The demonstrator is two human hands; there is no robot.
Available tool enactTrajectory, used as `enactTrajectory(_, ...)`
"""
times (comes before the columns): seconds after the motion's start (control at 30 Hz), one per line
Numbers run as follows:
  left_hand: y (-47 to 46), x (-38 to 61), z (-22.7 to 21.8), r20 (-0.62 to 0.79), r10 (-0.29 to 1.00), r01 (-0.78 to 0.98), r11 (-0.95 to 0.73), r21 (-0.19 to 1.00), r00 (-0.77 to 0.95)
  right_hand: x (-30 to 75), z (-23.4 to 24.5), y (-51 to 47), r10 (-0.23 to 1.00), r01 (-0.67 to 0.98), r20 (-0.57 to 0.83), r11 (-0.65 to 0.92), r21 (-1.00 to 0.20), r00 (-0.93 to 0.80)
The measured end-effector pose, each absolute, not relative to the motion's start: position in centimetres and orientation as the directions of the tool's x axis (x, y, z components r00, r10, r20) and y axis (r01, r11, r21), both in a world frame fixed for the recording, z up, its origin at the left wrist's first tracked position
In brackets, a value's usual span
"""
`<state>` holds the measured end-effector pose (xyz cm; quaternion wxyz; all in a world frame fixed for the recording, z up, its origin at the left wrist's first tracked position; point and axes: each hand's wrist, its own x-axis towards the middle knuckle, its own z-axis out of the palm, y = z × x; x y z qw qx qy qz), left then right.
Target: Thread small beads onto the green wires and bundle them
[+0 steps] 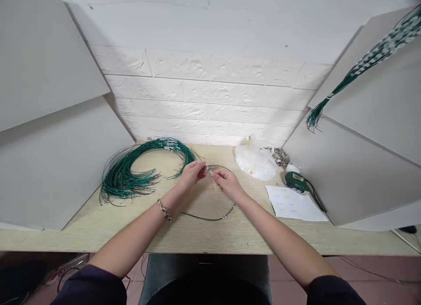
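Both hands meet over the middle of the table, pinching a thin dark green wire [207, 219] that carries small white beads. My left hand [191, 173] is closed on it with thumb and fingertips. Just to the right, my right hand [226, 182] grips the same wire near the white beads [208, 169] between the two hands. The wire loops round below my right hand, with more small pale beads [225, 217] on its lower part. Left of my left hand lies a large curved bundle of green wires [125, 177] with white beads at its top.
A clear bag of white beads [255, 160] sits near the back wall beside a silvery-brown clump [279, 156]. A green tape measure [296, 181] rests by a handwritten paper sheet [292, 204]. Another beaded wire bundle [355, 70] hangs at upper right. White panels [66, 156] flank the table.
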<state>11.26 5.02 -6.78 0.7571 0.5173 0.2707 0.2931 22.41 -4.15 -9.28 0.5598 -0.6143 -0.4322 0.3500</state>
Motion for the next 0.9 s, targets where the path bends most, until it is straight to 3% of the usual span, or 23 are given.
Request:
enactTrajectory(0.4,5.02,11.29,-6.97,-0.079,0.696,-0.141,0.253,0.957,0.714,22.31,-9.17,-4.13,0.925,0.113,0.054,0.012,-0.994,0.377)
enactTrajectory(0.9,4.72,11.19,-6.81,-0.092,0.646,-0.201,0.365,0.909,0.757,22.15,-9.05,-4.17,0.932,0.092,0.019,-0.016,-0.996,0.361)
